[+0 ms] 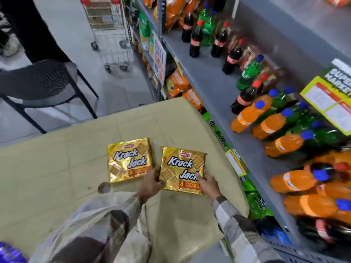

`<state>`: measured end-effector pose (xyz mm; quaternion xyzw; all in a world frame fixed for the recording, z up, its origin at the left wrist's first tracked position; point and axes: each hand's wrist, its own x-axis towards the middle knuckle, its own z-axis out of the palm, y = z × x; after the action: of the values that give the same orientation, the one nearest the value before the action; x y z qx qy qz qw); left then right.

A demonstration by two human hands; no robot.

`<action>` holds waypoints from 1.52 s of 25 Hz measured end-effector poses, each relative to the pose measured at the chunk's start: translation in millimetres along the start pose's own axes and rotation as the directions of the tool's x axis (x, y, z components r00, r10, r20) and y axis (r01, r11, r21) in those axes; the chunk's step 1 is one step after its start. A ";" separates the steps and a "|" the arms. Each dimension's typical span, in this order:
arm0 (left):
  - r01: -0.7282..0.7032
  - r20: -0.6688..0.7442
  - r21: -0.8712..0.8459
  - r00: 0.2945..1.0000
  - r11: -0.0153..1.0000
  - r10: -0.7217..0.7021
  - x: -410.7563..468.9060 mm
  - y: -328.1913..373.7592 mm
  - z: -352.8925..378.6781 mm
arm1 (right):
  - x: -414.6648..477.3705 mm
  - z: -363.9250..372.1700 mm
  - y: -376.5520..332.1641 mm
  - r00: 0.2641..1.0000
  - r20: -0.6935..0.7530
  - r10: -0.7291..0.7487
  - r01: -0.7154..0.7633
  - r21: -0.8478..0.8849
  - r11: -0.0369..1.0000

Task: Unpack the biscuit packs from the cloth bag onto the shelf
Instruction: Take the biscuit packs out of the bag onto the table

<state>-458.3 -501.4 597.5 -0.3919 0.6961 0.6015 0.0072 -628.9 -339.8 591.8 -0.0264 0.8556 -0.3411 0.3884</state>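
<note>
Two gold Krack Jack biscuit packs lie flat on a beige table point(57, 168). The left biscuit pack point(129, 159) rests alone, untouched. The right biscuit pack point(183, 170) is held at its near edge by both hands: my left hand point(151, 184) grips its lower left corner and my right hand point(208, 184) its lower right corner, thumb on top. A pale translucent cloth bag point(91, 224) hangs over my left forearm. The grey metal shelf point(212, 86) runs along the right side.
Cola, green and orange soda bottles point(252, 112) fill the shelf's back and near end. Snack bags point(178, 82) sit on the lower tier. A black chair point(38, 80) and a wire trolley point(110, 31) stand beyond the table. A tape roll point(104, 187) lies by my left hand.
</note>
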 end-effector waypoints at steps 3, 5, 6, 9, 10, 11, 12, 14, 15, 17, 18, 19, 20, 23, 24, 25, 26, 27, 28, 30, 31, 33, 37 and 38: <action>-0.020 -0.045 0.193 0.999 0.981 0.029 11.6 16.7 26.2 | 18.4 -12.3 18.1 0.998 -0.055 0.016 -0.015 0.013 1.000; 0.007 -0.016 0.209 1.000 0.978 -0.004 19.6 18.9 36.2 | 23.9 -17.4 22.8 0.996 -0.087 0.011 -0.012 -0.010 1.000; 0.024 -0.018 0.222 1.000 0.975 -0.021 23.2 13.9 37.6 | 24.7 -17.0 24.0 0.994 -0.112 -0.003 0.000 -0.026 1.000; 0.043 -0.035 0.294 0.999 0.955 -0.034 27.5 11.6 37.5 | 23.7 -14.6 23.7 0.981 -0.193 -0.007 -0.007 -0.076 0.997; 0.044 -0.040 0.310 0.999 0.950 -0.033 26.3 15.8 38.7 | 22.4 -13.6 23.5 0.976 -0.219 -0.004 -0.016 -0.088 0.996; 0.050 -0.040 0.304 0.998 0.951 -0.040 26.1 18.6 40.0 | 21.5 -12.5 23.6 0.972 -0.235 0.002 -0.024 -0.093 0.995; 0.063 -0.036 0.294 0.998 0.954 -0.055 25.6 21.4 40.6 | 20.9 -10.9 23.2 0.970 -0.241 0.004 -0.028 -0.096 0.995; 0.095 -0.004 0.285 0.995 0.954 -0.097 26.3 28.1 40.3 | 19.3 -10.3 20.5 0.970 -0.242 0.011 -0.036 -0.099 0.994; 0.104 0.006 0.296 0.994 0.950 -0.111 24.3 31.8 37.2 | 17.3 -9.6 19.1 0.969 -0.248 0.018 -0.046 -0.107 0.993; 0.109 -0.012 0.262 0.994 0.959 -0.109 11.4 31.5 22.3 | 7.4 -3.7 13.6 0.950 -0.311 -0.028 -0.044 -0.220 0.974; 0.103 -0.041 0.197 0.994 0.975 -0.097 -0.5 27.8 10.4 | -0.8 1.7 10.1 0.928 -0.361 -0.095 -0.017 -0.294 0.956; 0.095 -0.084 0.117 0.993 0.989 -0.085 -18.5 22.6 -6.6 | -12.3 12.2 4.8 0.907 -0.377 -0.186 0.052 -0.338 0.940; 0.078 -0.128 0.043 0.989 0.996 -0.072 -39.1 14.7 -25.9 | -25.6 26.2 -1.3 0.893 -0.351 -0.281 0.156 -0.343 0.926; -0.004 -0.241 -0.145 0.970 0.989 -0.031 -104.7 -16.3 -85.4 | -71.9 79.9 -17.3 0.884 -0.160 -0.440 0.397 -0.243 0.885; -0.027 -0.303 -0.200 0.952 0.979 -0.036 -129.9 -29.1 -103.6 | -95.0 98.7 -22.1 0.877 -0.079 -0.474 0.452 -0.201 0.869; -0.039 -0.372 -0.240 0.926 0.970 -0.055 -154.0 -40.3 -119.3 | -119.0 114.9 -27.1 0.864 0.002 -0.503 0.497 -0.161 0.853; -0.037 -0.426 -0.274 0.901 0.961 -0.086 -174.8 -51.2 -130.3 | -142.1 129.0 -31.8 0.848 0.076 -0.525 0.530 -0.128 0.838; -0.015 -0.448 -0.291 0.886 0.957 -0.122 -191.5 -63.5 -138.7 | -161.8 141.1 -36.5 0.826 0.139 -0.546 0.560 -0.097 0.823; 0.013 -0.442 -0.294 0.885 0.956 -0.148 -208.5 -76.2 -144.8 | -181.3 153.2 -39.2 0.794 0.203 -0.573 0.593 -0.054 0.803; 0.112 -0.366 -0.225 0.911 0.968 -0.191 -236.2 -106.9 -151.9 | -215.3 175.0 -39.3 0.717 0.337 -0.610 0.629 0.066 0.775; 0.172 -0.312 -0.183 0.924 0.968 -0.223 -244.7 -121.1 -151.3 | -225.3 186.0 -36.3 0.680 0.417 -0.603 0.630 0.088 0.771; 0.251 -0.236 -0.075 0.936 0.965 -0.262 -258.5 -146.1 -144.8 | -242.3 208.9 -27.7 0.610 0.595 -0.523 0.618 0.057 0.784; 0.287 -0.158 0.061 0.948 0.956 -0.275 -271.8 -168.6 -124.5 | -253.8 248.8 -4.3 0.566 0.779 -0.270 0.636 -0.205 0.744; 0.312 -0.169 0.078 0.940 0.947 -0.296 -275.7 -168.5 -121.1 | -253.1 254.2 0.4 0.564 0.787 -0.248 0.673 -0.265 0.690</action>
<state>-118.1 -450.3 623.6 -0.5394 0.6560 0.5237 0.0664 -278.9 -404.1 636.8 -0.4954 0.6597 -0.1416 0.5471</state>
